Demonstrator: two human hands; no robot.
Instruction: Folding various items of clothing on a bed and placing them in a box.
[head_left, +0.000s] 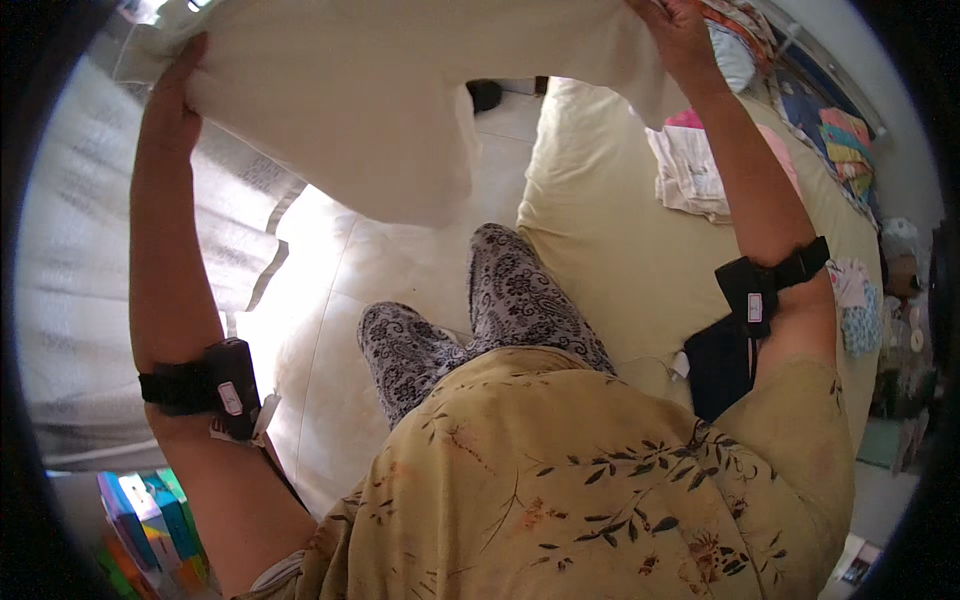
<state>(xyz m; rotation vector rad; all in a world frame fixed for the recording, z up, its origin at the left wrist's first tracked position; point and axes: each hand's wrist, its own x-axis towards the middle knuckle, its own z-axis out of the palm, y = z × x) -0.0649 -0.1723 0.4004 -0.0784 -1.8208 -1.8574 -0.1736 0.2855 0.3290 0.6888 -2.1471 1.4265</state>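
Observation:
A plain cream cloth garment (340, 100) is spread out between my raised hands at the top of the view. One broad part of it hangs down at the middle, with a curved gap beside it; its upper part runs out of the picture, so its exact kind cannot be told. My left hand (182, 90) grips its left edge, thumb on the near face. At the upper right, my right hand (682, 35) pinches the other side, partly cut off by the picture's top edge.
A bed with a pale yellow sheet (610, 240) lies to my right, bearing folded light clothes (690, 175), a dark cloth (718, 370) and a striped colourful pile (846, 145). A sheer curtain (80, 260) hangs at left, above colourful boxes (150, 515). Pale floor tiles (340, 270) lie between.

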